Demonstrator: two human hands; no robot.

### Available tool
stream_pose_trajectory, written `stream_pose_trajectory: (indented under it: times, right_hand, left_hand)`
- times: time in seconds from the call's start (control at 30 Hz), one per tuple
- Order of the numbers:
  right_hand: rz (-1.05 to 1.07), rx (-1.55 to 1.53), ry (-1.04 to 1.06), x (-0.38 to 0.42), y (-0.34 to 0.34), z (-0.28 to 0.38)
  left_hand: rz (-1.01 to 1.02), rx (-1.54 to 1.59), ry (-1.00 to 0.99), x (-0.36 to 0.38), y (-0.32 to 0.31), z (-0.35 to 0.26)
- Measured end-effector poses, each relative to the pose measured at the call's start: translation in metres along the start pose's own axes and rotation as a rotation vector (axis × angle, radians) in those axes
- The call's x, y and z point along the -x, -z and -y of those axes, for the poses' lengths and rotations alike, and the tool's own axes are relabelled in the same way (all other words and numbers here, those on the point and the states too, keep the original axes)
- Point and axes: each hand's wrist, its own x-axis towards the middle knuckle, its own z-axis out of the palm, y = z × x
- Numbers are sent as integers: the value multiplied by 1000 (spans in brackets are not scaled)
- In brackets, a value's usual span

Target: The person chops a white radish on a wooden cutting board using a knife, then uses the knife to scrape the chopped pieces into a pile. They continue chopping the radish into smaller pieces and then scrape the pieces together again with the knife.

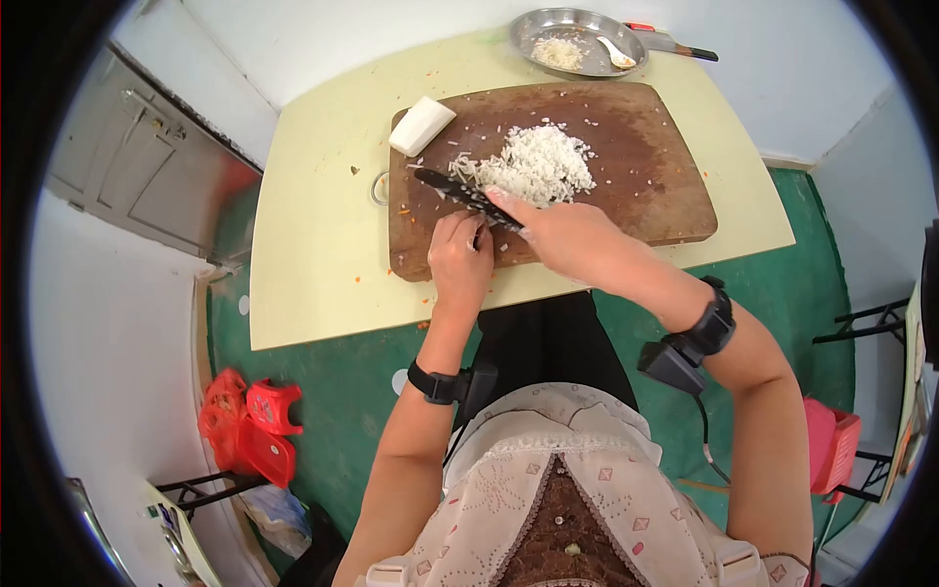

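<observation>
My right hand (562,233) is wrapped round a dark-bladed knife (452,189), whose blade points to the upper left over the wooden cutting board (646,147). Close to the blade, my left hand (461,256) rests at the board's front edge with its fingers curled; what they hold, if anything, is hidden. A heap of finely chopped white food (548,164) lies just beyond the knife, with small pieces scattered around it. At the board's upper left corner lies a larger white block (422,126), cut flat at its ends.
Behind the board, a round metal plate (579,70) holds minced bits and a white spoon (616,54). Another knife (675,45) lies beside it. A metal ring (380,188) is left of the board. Red plastic stools (266,455) stand on the floor at the lower left.
</observation>
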Motion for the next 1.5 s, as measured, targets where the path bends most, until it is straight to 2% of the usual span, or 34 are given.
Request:
stream_pose_trajectory:
  times: [0.1,0.3,0.47,0.53,0.73,0.83,1.03,1.23,1.27,1.37,1.5]
  right_hand:
    - [-74,-44,25,-9,-7,3]
    - [-63,-177,-56,-14,0,-15]
    - [-68,-102,-33,9,13,3]
    - [-135,-35,29,14,9,5]
    - [-116,28,46,9,-1,-2]
    - [-78,15,54,4,-3,0]
    - [-180,-45,82,-16,-18,4]
    - [-112,-213,-88,-12,11,-16]
    - [-177,-192,-79,-9,9,-17]
    - [-199,-157,-76,9,19,-8]
    - [-143,-110,-87,16,11,0]
  left_hand:
    - [4,19,-5,2,2,-3]
    - [-63,62,59,-6,5,-7]
    - [-31,-39,-1,1,1,-2]
    - [-38,-32,-7,1,-1,-2]
    - [-11,-14,1,2,2,-2]
    - [1,-7,-23,0,2,-1]
    - [5,29,-38,0,-1,2]
    - [49,148,130,-11,3,-5]
    - [43,145,155,-12,3,-7]
    - [12,202,206,-10,6,-9]
    - [7,39,81,-4,6,2]
